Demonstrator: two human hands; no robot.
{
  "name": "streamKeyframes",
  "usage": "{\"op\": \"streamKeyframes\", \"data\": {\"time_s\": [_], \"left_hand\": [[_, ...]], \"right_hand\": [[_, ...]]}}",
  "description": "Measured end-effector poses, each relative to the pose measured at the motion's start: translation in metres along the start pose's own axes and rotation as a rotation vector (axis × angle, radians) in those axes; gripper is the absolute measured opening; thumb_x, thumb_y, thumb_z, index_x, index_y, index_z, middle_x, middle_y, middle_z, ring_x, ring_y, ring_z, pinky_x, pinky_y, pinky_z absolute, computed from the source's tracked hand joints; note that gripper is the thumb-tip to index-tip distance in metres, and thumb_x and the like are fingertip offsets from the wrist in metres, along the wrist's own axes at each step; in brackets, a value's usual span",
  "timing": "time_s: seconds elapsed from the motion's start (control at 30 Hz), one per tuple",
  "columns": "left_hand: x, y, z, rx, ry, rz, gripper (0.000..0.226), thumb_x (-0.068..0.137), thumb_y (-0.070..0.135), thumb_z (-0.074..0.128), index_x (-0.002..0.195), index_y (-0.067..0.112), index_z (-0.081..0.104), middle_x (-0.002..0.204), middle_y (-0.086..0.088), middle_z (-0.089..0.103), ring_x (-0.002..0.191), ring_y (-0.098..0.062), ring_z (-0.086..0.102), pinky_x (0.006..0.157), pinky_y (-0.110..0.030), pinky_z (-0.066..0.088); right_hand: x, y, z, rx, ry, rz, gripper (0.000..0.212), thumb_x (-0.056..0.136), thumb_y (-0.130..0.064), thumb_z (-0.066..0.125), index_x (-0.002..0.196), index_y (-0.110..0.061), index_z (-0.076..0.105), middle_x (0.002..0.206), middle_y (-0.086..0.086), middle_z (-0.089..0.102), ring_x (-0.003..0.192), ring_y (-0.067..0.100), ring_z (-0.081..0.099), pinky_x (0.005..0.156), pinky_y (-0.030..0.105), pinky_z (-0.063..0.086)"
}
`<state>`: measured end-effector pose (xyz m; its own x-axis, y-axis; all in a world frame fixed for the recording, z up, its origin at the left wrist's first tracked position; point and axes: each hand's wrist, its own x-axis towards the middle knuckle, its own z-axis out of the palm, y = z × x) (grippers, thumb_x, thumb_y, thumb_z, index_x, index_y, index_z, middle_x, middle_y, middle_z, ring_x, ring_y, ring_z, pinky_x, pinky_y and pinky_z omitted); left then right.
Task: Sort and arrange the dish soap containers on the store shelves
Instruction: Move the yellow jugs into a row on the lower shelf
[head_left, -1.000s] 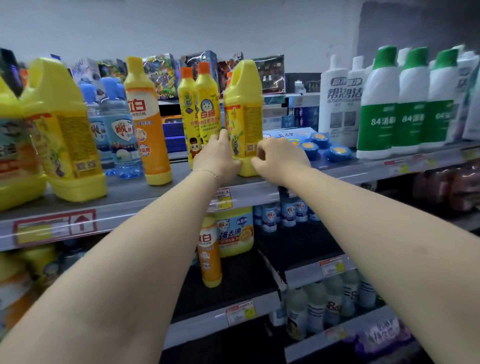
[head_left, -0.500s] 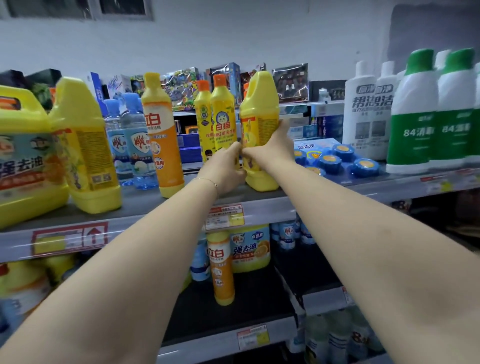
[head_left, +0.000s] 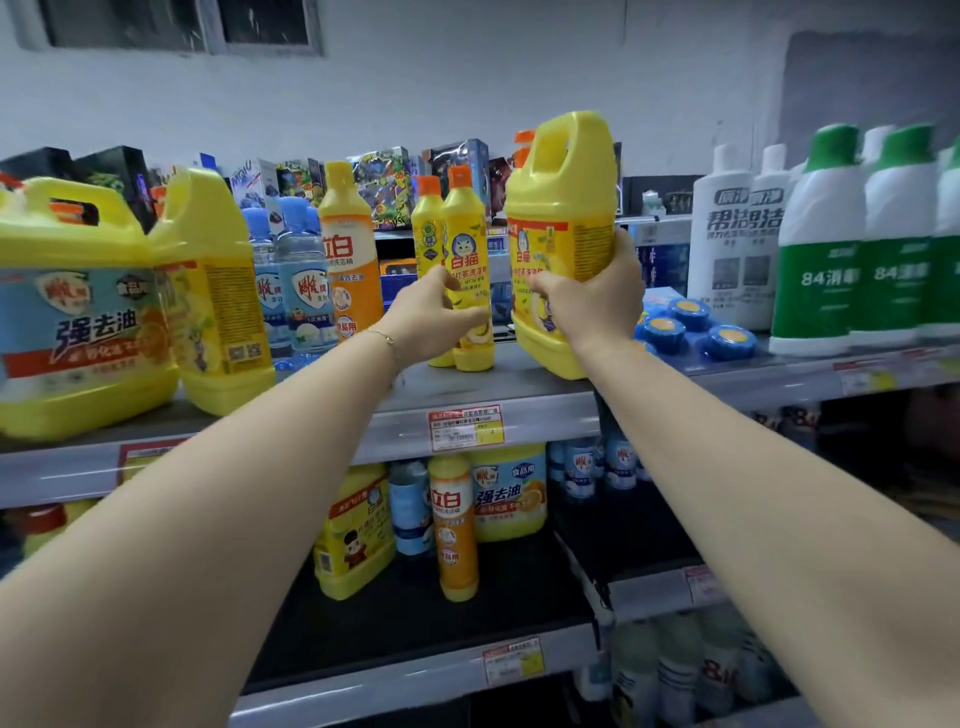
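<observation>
Fingers of the right hand (head_left: 592, 299) wrap a tilted yellow jug (head_left: 563, 208) at the upper shelf (head_left: 519, 400). Left hand (head_left: 428, 317) grips a slim yellow bottle (head_left: 467, 249) just beside it.

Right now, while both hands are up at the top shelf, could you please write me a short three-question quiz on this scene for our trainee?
1. True or false: the right hand grips the big yellow handled jug.
2. The left hand holds: A) the slim orange-capped yellow bottle; B) a blue-capped clear bottle; C) a toy box.
3. What colour are the caps of the "84" bottles at the far right?
Key: 1 true; 2 A; 3 green.
</observation>
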<state>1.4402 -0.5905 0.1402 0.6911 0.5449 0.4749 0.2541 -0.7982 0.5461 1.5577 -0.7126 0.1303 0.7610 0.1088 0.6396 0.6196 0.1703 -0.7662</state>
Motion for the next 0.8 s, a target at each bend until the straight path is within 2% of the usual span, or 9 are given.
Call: {"op": "streamKeyframes", "data": {"time_s": [0.13,0.2,0.27,0.37,0.43,0.5,0.6,0.67,0.8], "left_hand": [[-0.015,0.016,-0.007,-0.263,-0.063,-0.001,0.075,0.077,0.056,0.069,0.136,0.018,0.041,0.11,0.006,0.057,0.093,-0.008,0.058,0.064,-0.02,0.044],[-0.024,0.024,-0.01,-0.396,-0.088,0.012,0.084,0.071,0.057,0.073,0.139,0.02,0.04,0.121,0.004,0.057,0.102,-0.009,0.058,0.067,-0.021,0.044],[-0.036,0.03,-0.013,-0.51,-0.135,0.034,0.087,0.061,0.055,0.077,0.135,0.025,0.042,0.12,0.006,0.063,0.1,-0.008,0.063,0.065,-0.019,0.049],[-0.058,0.025,-0.019,-0.644,-0.215,0.07,0.071,0.058,0.038,0.086,0.118,0.036,0.047,0.101,0.017,0.072,0.092,-0.004,0.07,0.062,-0.018,0.055],[-0.077,0.012,-0.025,-0.709,-0.219,0.075,0.065,0.062,0.022,0.084,0.115,0.034,0.048,0.101,0.013,0.073,0.094,-0.01,0.07,0.066,-0.023,0.057],[-0.101,-0.004,-0.031,-0.707,-0.194,0.086,0.069,0.06,0.016,0.085,0.117,0.029,0.05,0.102,0.01,0.074,0.095,-0.012,0.07,0.068,-0.023,0.057],[-0.144,-0.024,-0.037,-0.582,-0.131,0.069,0.083,0.053,0.034,0.09,0.125,0.027,0.05,0.109,0.013,0.071,0.099,-0.007,0.069,0.071,-0.018,0.055],[-0.17,-0.04,-0.038,-0.534,-0.101,0.052,0.088,0.053,0.039,0.089,0.131,0.026,0.048,0.114,0.012,0.069,0.103,-0.007,0.067,0.075,-0.02,0.056],[-0.21,-0.076,-0.047,-0.493,-0.007,-0.006,0.095,0.056,0.032,0.092,0.136,0.021,0.042,0.121,0.008,0.066,0.11,-0.009,0.064,0.085,-0.027,0.055]], "right_hand": [[-0.01,-0.029,-0.027,0.101,-0.047,-0.074,0.052,0.056,-0.026,0.086,0.099,-0.026,0.057,0.082,-0.015,0.065,0.078,0.007,0.065,0.075,0.031,0.053],[-0.016,-0.042,-0.042,0.179,-0.135,-0.084,0.053,0.054,-0.021,0.089,0.098,-0.023,0.06,0.085,-0.012,0.068,0.077,0.005,0.067,0.073,0.029,0.056],[-0.023,-0.051,-0.056,0.26,-0.272,-0.079,0.058,0.053,-0.015,0.09,0.104,-0.015,0.062,0.092,-0.004,0.072,0.081,0.009,0.07,0.073,0.032,0.059],[-0.042,-0.056,-0.07,0.372,-0.464,-0.043,0.063,0.054,-0.007,0.089,0.111,-0.012,0.06,0.103,0.005,0.072,0.091,0.02,0.071,0.078,0.044,0.059],[-0.058,-0.054,-0.073,0.437,-0.561,-0.008,0.064,0.055,-0.005,0.088,0.111,-0.012,0.059,0.105,0.007,0.072,0.094,0.024,0.071,0.079,0.048,0.058],[-0.074,-0.048,-0.072,0.481,-0.651,0.034,0.064,0.054,-0.003,0.087,0.11,-0.014,0.059,0.105,0.007,0.073,0.094,0.026,0.07,0.078,0.049,0.058],[-0.094,-0.038,-0.064,0.477,-0.824,0.111,0.069,0.052,-0.004,0.087,0.113,-0.015,0.057,0.106,0.006,0.073,0.096,0.026,0.07,0.077,0.046,0.058],[-0.106,-0.032,-0.055,0.426,-0.945,0.142,0.079,0.051,-0.007,0.09,0.121,-0.013,0.054,0.109,0.005,0.071,0.099,0.025,0.069,0.078,0.043,0.058],[-0.135,-0.027,-0.028,0.356,-1.134,0.149,0.086,0.049,-0.011,0.089,0.126,-0.012,0.05,0.111,0.001,0.071,0.102,0.019,0.068,0.077,0.033,0.057]]}}
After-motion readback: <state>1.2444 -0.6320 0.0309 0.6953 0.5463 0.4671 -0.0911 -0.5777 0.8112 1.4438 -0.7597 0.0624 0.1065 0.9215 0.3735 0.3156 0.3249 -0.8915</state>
